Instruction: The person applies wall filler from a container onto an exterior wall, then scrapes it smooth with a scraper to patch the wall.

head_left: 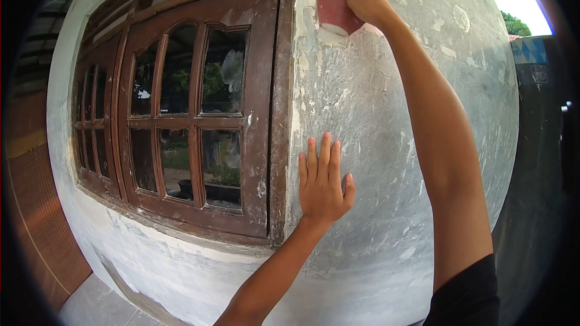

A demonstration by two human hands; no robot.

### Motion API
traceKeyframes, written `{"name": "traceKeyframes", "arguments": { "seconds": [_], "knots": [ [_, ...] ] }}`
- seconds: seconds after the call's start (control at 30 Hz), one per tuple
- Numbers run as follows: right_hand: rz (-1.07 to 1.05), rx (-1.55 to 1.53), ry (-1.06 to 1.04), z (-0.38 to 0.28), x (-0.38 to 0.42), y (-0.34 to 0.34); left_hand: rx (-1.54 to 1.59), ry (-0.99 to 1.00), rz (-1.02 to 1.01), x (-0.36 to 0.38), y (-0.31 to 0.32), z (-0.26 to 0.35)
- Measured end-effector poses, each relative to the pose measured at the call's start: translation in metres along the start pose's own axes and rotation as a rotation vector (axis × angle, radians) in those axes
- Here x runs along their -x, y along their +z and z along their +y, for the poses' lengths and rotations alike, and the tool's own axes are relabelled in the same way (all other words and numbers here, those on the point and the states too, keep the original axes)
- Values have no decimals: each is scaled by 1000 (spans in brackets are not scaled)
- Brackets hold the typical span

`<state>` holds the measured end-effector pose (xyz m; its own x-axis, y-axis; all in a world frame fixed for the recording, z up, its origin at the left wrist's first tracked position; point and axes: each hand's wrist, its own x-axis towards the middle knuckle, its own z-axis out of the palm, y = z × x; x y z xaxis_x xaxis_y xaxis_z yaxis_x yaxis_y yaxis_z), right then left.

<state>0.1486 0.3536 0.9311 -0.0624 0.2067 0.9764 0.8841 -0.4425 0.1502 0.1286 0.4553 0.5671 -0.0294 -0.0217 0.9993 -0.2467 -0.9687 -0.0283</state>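
Observation:
High on the weathered grey wall (374,102), my right hand (368,5) grips a flat red sheet that looks like sandpaper (336,9). Its face lies close against the plaster, just right of the window frame, and a pale curved strip shows along the lower edge. My fingers cover its upper right part, with the thumb hidden. Lower down, my left hand (325,190) rests flat on the same wall with its fingers spread and pointing up. Nothing is held in it. Pale flaking patches and scratches surround both hands.
Left of my hands stands a brown wooden window (196,122) with glass panes and worn, white-spotted paint. A brown woven panel (45,205) borders the far left, above grey floor tiles (99,305). Beyond the wall's right edge is a dark surface (538,145).

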Motion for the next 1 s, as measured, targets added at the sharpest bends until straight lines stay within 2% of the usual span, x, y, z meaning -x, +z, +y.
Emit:
{"name": "traceKeyframes", "arguments": {
  "seconds": [0.03, 0.1, 0.17, 0.23, 0.3, 0.4, 0.43, 0.53, 0.57, 0.63, 0.7, 0.77, 0.8, 0.87, 0.9, 0.97, 1.0],
  "knots": [
    [1, -2, -4, 0, -3, -4, -3, 0, 3, -1, 0, -1],
    [174, -162, 119, 5, -7, -14, -16, 12, -2, -2, -1, -1],
    [119, -260, 120, 10, -7, -13, -15, 20, -13, -9, -6, -2],
    [-53, -109, -14, 0, 2, -8, -21, 36, -19, -21, -9, -8],
    [-66, -32, -46, 7, -1, 1, -58, 56, 1, -28, -9, -13],
    [166, 52, 50, 10, -5, 1, -94, 54, 17, -30, -7, -14],
    [166, 51, 46, 10, -6, -4, -100, 47, 21, -30, -7, -14],
    [87, -237, 84, 8, -7, -13, -96, 40, 14, -47, -15, -18],
    [89, -235, 76, 7, -8, -13, -96, 41, 21, -55, -15, -23],
    [-67, -107, -43, -1, -6, -7, -147, 62, 41, -67, -16, -30],
    [-60, -40, -81, -1, -9, -2, -148, 43, 31, -71, -15, -29],
    [82, 31, -79, 0, -11, 0, -131, 43, 39, -71, -15, -30],
    [81, 27, -76, 3, -14, -3, -134, 43, 36, -71, -15, -31],
    [138, -142, 69, 7, -17, -13, -131, 42, 28, -72, -16, -31],
    [130, -145, 71, 4, -13, -12, -133, 34, 22, -70, -16, -31],
    [-27, -225, 45, -4, -6, -13, -129, 54, 35, -71, -16, -33],
    [-76, -166, -12, 3, -10, -5, -146, 76, 45, -72, -17, -34]
  ]
}}
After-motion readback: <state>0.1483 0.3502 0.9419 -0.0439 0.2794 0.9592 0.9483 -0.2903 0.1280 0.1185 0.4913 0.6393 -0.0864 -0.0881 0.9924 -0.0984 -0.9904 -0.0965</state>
